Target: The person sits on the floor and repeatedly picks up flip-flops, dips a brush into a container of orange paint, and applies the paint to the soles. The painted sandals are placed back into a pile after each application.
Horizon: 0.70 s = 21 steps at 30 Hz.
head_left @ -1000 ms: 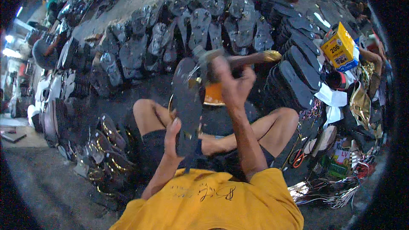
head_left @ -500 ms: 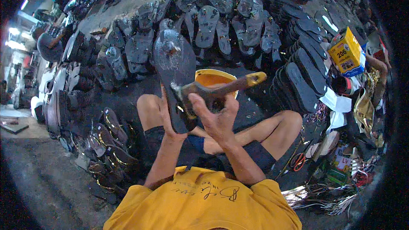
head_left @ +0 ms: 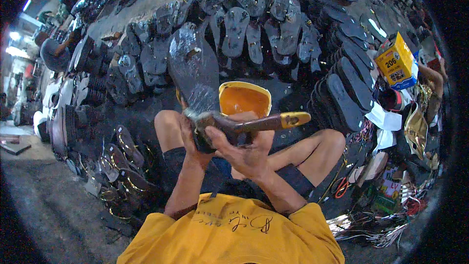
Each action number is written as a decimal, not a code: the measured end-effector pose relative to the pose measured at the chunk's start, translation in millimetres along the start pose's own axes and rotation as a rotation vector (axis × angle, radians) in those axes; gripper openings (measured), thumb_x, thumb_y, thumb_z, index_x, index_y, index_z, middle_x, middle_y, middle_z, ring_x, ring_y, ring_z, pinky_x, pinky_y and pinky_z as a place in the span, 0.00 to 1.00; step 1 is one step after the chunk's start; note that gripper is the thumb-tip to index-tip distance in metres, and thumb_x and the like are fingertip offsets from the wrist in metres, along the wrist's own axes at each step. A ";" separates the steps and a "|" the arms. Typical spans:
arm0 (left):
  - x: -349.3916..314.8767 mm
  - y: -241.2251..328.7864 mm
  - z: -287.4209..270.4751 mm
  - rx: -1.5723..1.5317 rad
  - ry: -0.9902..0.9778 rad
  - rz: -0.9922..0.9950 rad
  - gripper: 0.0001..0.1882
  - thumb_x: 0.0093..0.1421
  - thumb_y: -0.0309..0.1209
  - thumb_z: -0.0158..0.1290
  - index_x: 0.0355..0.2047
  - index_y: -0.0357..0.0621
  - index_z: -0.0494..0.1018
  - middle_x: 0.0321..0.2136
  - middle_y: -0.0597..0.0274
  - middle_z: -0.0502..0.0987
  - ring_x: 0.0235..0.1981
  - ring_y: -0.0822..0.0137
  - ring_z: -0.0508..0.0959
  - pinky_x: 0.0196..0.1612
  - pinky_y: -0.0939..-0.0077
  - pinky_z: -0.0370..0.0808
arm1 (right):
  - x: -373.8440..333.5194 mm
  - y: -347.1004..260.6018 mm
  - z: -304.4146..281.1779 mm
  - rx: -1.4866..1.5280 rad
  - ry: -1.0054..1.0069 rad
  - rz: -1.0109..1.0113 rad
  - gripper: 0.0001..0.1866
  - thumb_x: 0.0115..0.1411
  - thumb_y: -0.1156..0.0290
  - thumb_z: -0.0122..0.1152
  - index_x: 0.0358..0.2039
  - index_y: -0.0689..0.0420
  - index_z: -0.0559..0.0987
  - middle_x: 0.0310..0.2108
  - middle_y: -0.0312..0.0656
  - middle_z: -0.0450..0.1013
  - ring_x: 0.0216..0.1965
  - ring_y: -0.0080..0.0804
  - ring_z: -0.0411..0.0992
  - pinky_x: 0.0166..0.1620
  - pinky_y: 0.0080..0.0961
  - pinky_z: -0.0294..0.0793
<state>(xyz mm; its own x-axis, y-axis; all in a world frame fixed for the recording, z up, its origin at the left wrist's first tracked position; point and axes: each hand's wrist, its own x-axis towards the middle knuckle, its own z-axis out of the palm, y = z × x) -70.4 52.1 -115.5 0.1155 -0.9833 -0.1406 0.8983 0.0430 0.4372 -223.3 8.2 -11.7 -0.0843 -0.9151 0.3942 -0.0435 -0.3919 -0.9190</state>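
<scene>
In my left hand (head_left: 193,137), closed around its near end, is a dark shoe sole (head_left: 195,68), tilted with its far end away from me. Wet, shiny streaks show on its upper face. My right hand (head_left: 246,149) grips a brush (head_left: 259,123) with a dark handle and a yellow tip pointing right. The pale bristles lie against the sole's near part. Beyond my right hand sits a yellow tub (head_left: 266,91) with amber liquid in it; my fingers cover its near rim.
Rows of black sandal soles (head_left: 235,32) lie in an arc ahead. At the right are stacked soles (head_left: 344,100), a yellow box (head_left: 394,61) and orange-handled scissors (head_left: 342,187). Sandals with gold straps (head_left: 128,146) lie at the left. My crossed legs frame the tub.
The brush has moved slightly left and down along the sole, and its handle has swung flatter. The sole has shifted a little left, uncovering more of the tub.
</scene>
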 end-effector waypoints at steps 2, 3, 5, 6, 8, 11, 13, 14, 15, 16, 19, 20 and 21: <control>1.8 -1.1 34.5 0.579 0.005 0.233 0.27 0.76 0.49 0.38 0.63 0.45 0.69 0.53 0.56 0.80 0.50 0.59 0.82 0.54 0.61 0.81 | -3.6 23.3 0.7 -0.019 0.100 -0.024 0.13 0.58 0.66 0.75 0.38 0.61 0.84 0.33 0.43 0.83 0.33 0.28 0.81 0.38 0.26 0.80; 0.6 2.3 50.8 0.854 0.068 0.360 0.26 0.76 0.49 0.39 0.64 0.45 0.69 0.53 0.56 0.80 0.50 0.59 0.83 0.54 0.62 0.81 | 12.3 29.6 -5.3 -0.038 0.067 0.075 0.14 0.58 0.67 0.75 0.39 0.61 0.83 0.34 0.42 0.82 0.34 0.27 0.80 0.39 0.25 0.79; -2.1 8.2 43.4 0.823 0.088 0.358 0.25 0.75 0.47 0.41 0.63 0.45 0.70 0.53 0.57 0.80 0.49 0.60 0.82 0.53 0.63 0.81 | 39.2 33.5 -16.7 -0.080 -0.015 0.280 0.14 0.59 0.70 0.74 0.42 0.63 0.81 0.36 0.40 0.81 0.36 0.25 0.78 0.41 0.24 0.78; 1.3 14.2 35.6 1.173 0.175 0.386 0.24 0.74 0.45 0.44 0.62 0.44 0.70 0.52 0.57 0.80 0.48 0.61 0.82 0.52 0.64 0.81 | 35.9 27.8 -17.0 0.038 0.164 0.338 0.14 0.60 0.69 0.73 0.42 0.62 0.81 0.36 0.39 0.81 0.36 0.23 0.77 0.41 0.23 0.78; 1.6 13.7 -13.9 1.476 0.336 0.501 0.22 0.69 0.39 0.52 0.60 0.42 0.72 0.48 0.58 0.82 0.43 0.62 0.84 0.47 0.64 0.82 | 5.6 5.7 -4.4 0.155 0.133 0.399 0.16 0.58 0.69 0.76 0.42 0.62 0.80 0.39 0.40 0.80 0.39 0.24 0.76 0.45 0.26 0.78; 32.8 82.1 41.8 1.012 0.233 0.420 0.24 0.75 0.42 0.46 0.63 0.39 0.69 0.57 0.56 0.77 0.51 0.64 0.80 0.55 0.65 0.79 | -49.0 22.6 -24.2 -0.164 -0.421 0.237 0.24 0.49 0.75 0.82 0.45 0.61 0.78 0.44 0.43 0.79 0.45 0.30 0.76 0.49 0.29 0.77; 57.8 145.5 63.7 0.963 0.291 1.097 0.26 0.68 0.45 0.52 0.58 0.38 0.71 0.52 0.49 0.79 0.48 0.56 0.82 0.53 0.60 0.80 | -41.1 32.8 -36.1 -0.176 -0.063 0.575 0.21 0.59 0.66 0.76 0.48 0.61 0.78 0.45 0.43 0.79 0.47 0.30 0.75 0.50 0.28 0.76; 70.0 196.2 73.9 1.013 0.261 1.139 0.27 0.66 0.44 0.54 0.57 0.37 0.72 0.50 0.46 0.80 0.46 0.54 0.83 0.52 0.58 0.81 | -21.0 39.7 -41.9 -0.102 0.154 0.736 0.20 0.62 0.63 0.72 0.49 0.61 0.78 0.45 0.43 0.79 0.46 0.29 0.76 0.51 0.27 0.75; 85.4 243.6 83.2 1.055 0.224 1.173 0.27 0.63 0.43 0.56 0.55 0.36 0.73 0.48 0.44 0.81 0.45 0.51 0.83 0.51 0.56 0.81 | -6.5 51.5 -52.8 -0.315 0.200 0.735 0.21 0.64 0.60 0.70 0.50 0.61 0.78 0.45 0.42 0.78 0.46 0.30 0.75 0.51 0.27 0.75; 101.8 287.6 93.5 0.448 0.046 0.584 0.27 0.63 0.40 0.55 0.56 0.34 0.71 0.48 0.44 0.81 0.45 0.54 0.83 0.50 0.57 0.82 | 0.1 60.9 -62.5 -0.380 0.237 0.716 0.22 0.65 0.58 0.68 0.51 0.62 0.78 0.45 0.42 0.78 0.45 0.30 0.75 0.51 0.27 0.75; 165.9 348.6 49.4 0.396 0.103 0.446 0.21 0.62 0.34 0.55 0.52 0.34 0.73 0.49 0.46 0.81 0.48 0.50 0.83 0.54 0.50 0.81 | 5.5 85.7 -74.7 -0.259 0.264 0.642 0.24 0.66 0.55 0.67 0.52 0.62 0.78 0.46 0.41 0.77 0.44 0.31 0.75 0.50 0.27 0.75; 188.1 334.9 30.5 0.383 0.174 0.488 0.21 0.63 0.34 0.54 0.53 0.35 0.73 0.50 0.47 0.80 0.49 0.50 0.82 0.55 0.47 0.80 | -3.8 97.7 -76.8 -0.376 0.268 0.642 0.25 0.66 0.55 0.67 0.52 0.63 0.78 0.46 0.41 0.77 0.44 0.31 0.75 0.50 0.27 0.75; 212.7 316.5 10.2 0.385 0.234 0.536 0.21 0.64 0.34 0.53 0.54 0.36 0.73 0.51 0.47 0.79 0.51 0.49 0.81 0.56 0.44 0.80 | -13.8 110.6 -81.1 -0.499 0.278 0.638 0.25 0.66 0.54 0.67 0.52 0.64 0.77 0.46 0.41 0.77 0.44 0.30 0.75 0.50 0.27 0.75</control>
<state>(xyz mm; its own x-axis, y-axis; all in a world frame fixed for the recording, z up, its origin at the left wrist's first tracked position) 234.2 -145.3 2.0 0.6276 -0.7784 0.0133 0.4833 0.4029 0.7772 -307.7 -14.8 -118.3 -0.4797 -0.8644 -0.1504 -0.3326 0.3378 -0.8805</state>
